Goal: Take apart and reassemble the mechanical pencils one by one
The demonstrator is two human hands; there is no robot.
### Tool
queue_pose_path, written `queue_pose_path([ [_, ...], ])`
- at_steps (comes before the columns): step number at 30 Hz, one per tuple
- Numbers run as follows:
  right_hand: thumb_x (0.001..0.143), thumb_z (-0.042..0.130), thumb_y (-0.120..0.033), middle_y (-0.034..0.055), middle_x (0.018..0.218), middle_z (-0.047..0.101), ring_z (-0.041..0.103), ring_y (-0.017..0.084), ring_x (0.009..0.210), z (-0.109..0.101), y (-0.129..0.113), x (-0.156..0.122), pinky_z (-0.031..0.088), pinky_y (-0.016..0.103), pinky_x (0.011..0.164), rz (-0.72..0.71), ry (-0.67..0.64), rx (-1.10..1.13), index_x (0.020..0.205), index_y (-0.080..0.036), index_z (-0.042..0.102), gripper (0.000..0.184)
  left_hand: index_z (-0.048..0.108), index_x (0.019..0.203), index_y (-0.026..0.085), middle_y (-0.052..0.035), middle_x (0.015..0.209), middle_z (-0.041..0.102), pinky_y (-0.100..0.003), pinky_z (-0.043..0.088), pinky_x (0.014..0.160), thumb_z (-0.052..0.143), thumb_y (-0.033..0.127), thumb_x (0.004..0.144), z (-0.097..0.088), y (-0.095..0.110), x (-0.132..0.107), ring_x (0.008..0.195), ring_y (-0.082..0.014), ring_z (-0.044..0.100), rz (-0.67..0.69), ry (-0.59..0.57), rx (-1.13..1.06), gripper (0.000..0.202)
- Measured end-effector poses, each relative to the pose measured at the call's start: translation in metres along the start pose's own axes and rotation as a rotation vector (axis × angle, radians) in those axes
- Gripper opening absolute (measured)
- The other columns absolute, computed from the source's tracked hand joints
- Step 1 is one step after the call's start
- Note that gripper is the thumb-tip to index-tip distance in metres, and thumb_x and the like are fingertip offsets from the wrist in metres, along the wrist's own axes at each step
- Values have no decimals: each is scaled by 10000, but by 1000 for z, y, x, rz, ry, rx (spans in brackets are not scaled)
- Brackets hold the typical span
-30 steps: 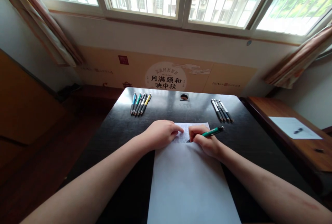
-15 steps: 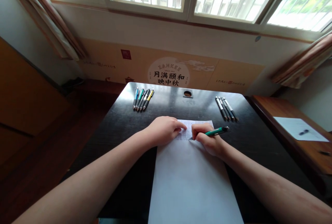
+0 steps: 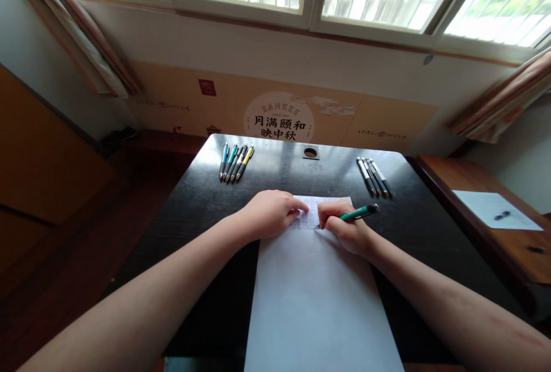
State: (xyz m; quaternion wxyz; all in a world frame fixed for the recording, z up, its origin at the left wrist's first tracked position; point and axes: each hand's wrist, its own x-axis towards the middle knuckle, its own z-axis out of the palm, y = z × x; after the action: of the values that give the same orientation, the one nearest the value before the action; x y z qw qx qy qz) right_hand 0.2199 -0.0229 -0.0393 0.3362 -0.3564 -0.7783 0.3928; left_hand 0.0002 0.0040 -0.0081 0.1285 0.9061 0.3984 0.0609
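Observation:
A long white sheet of paper (image 3: 316,297) lies on the black table (image 3: 206,211), its upper part covered with small lines of handwriting. My right hand (image 3: 344,227) grips a green pen (image 3: 359,212) with a dark clip end, and the pen's tip meets the paper at the lowest written line. Flat on the sheet's upper left rests my left hand (image 3: 273,213), open, with its index finger stretched over the writing. Some of the text is hidden under my hands.
Several coloured pens (image 3: 236,162) lie side by side at the table's far left. Several white-and-black pens (image 3: 374,178) lie at the far right. A round cable hole (image 3: 310,153) is near the back edge. On a brown side table (image 3: 508,245) lies another paper (image 3: 495,209) with a dark object.
The view has shifted very slightly. My right hand with the pen and my left hand stay almost in the same place on the paper.

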Motion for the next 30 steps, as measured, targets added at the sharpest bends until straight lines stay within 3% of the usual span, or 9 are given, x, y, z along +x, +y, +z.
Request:
queue_pose_path([
  [9,676,450,-190,-16,546,453,407,155,552,2,0,-1,313,296,555,5,23,25,565,-203,471,114,739,1187,325,-16,1118,749,-294,517,849,547,267,935,-1,1,-1,1011,-239,693,-6,-7,-11,322],
  [11,676,462,-184,-11,551,471,418,162,555,0,1,-4,317,299,547,8,123,30,574,-206,491,109,740,1184,332,-14,1120,749,-292,514,853,553,268,932,-1,1,-1,1006,-235,695,-6,-2,-20,320],
  [14,740,504,-183,-11,581,488,413,162,545,-9,3,-8,302,295,516,2,478,19,647,-214,545,106,741,1183,335,-14,1124,750,-294,511,860,562,260,927,-2,1,-1,1004,-233,696,-3,2,-33,321],
  [16,841,516,-240,-7,613,500,436,168,555,-18,3,-10,324,298,521,-32,621,-14,763,-212,624,136,744,1177,330,-16,1123,752,-297,512,853,564,253,926,-2,1,-1,1001,-235,697,-3,-1,-36,318],
  [20,1000,367,-367,89,959,628,597,250,886,-35,-4,-8,472,385,745,-177,576,-173,995,-207,729,396,744,1174,312,-24,1133,752,-311,521,849,563,242,926,-3,2,-1,1007,-243,698,12,-5,-29,315],
  [23,988,466,-348,97,1129,608,611,256,957,-41,-12,-8,499,412,821,-228,680,-234,1100,-238,711,291,755,1137,277,-32,1118,760,-319,527,864,554,229,924,-4,0,-1,1001,-241,703,18,36,-39,297],
  [25,984,516,-345,70,1005,625,614,205,750,-43,-15,-10,501,366,690,-215,754,-201,1169,-256,668,255,762,1104,256,-31,1105,768,-318,531,870,543,217,922,-5,-3,-1,1002,-235,706,-9,103,-58,288],
  [27,989,539,-393,16,780,594,519,159,546,-47,-17,-15,420,318,553,-203,768,-190,1171,-255,650,254,764,1079,240,-29,1086,775,-315,535,864,534,209,919,-6,-8,0,993,-230,711,-47,194,-80,282],
  [30,944,547,-607,-28,585,465,401,148,478,-54,-18,-19,313,311,512,-251,631,-242,1037,-219,692,424,769,1035,213,-37,1024,783,-299,538,819,531,221,922,-7,-16,1,928,-217,717,-83,341,-128,264],
])
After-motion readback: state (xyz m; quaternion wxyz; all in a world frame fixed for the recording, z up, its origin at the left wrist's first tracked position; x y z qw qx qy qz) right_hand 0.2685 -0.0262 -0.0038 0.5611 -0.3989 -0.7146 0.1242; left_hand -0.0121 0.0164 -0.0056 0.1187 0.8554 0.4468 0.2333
